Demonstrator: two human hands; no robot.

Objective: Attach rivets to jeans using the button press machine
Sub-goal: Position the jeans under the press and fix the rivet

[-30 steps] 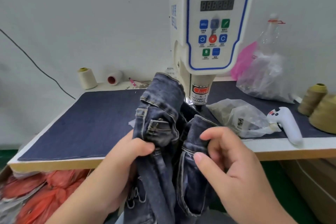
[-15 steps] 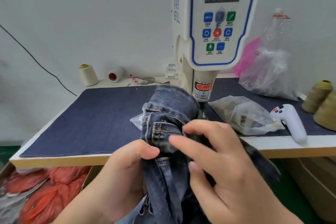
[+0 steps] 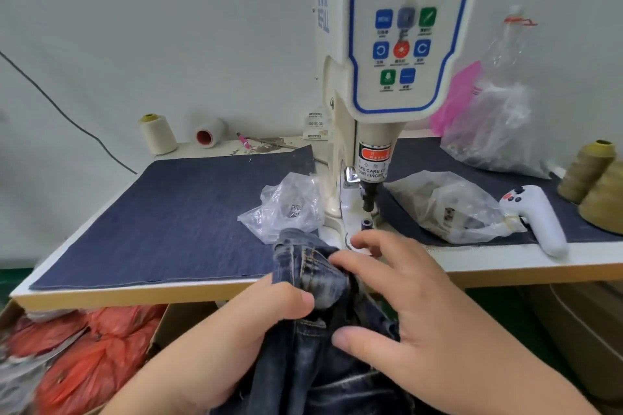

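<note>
While the jeans (image 3: 313,283) hang off the front edge of the worktop (image 3: 526,263), bunched just in front of the base of the button press machine (image 3: 397,44), both hands work the denim at the waistband. The left hand (image 3: 249,323) grips a thick fold, its thumb pressed on top and the rest of its fingers curled out of sight underneath. The right hand (image 3: 414,307) lies over the cloth with its fingers spread and only loosely bent, the tips touching the stitched seam and the thumb resting on the fabric lower down; it pinches nothing that I can see. Directly beyond the fingertips the lower die (image 3: 366,224) sits below the punch (image 3: 368,194), still bare, so the cloth is likely not yet in place under it. Denim like this should handle as heavy, limp and fairly grippy: it will sag under its own weight off the edge and bulk up at seams. A sensible hold is on the stiff, layered waistband either side of the rivet spot, stretching it flat, with fingertips kept well clear of the punch. Two clear plastic bags (image 3: 286,209) (image 3: 448,205), apparently of small metal parts, lie either side of the machine.
</note>
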